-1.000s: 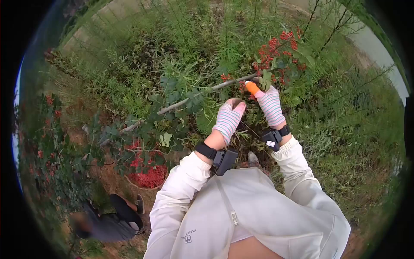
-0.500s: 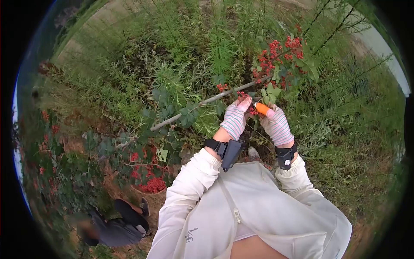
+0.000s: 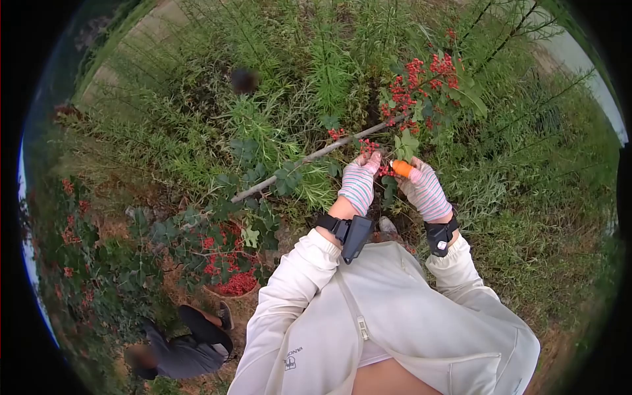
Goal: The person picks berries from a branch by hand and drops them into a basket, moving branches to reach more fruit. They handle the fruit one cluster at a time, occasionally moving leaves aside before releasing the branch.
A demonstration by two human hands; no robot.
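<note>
My left hand (image 3: 359, 184), in a striped fingerless glove, is closed at a small cluster of red berries (image 3: 368, 146) just below a grey branch (image 3: 322, 151). To its right, my right hand (image 3: 424, 189) wears a matching glove and has an orange cover (image 3: 401, 168) on a digit. Its fingers are bent near the berry stems and a green leaf (image 3: 406, 143); whatever lies between them is too small to make out. Larger bunches of red berries (image 3: 405, 85) hang at the branch's upper right end.
At the lower left, a person in dark clothes (image 3: 187, 352) is beside a container of red berries (image 3: 238, 284). Leafy berry bushes (image 3: 125, 250) stand at the left. Tall green weeds (image 3: 329, 72) grow ahead, with grass (image 3: 526, 257) at the right.
The dark tool tip seen between my hands no longer shows. My right hand has shifted slightly right, apart from my left. The branch and berries sit slightly lower to the left.
</note>
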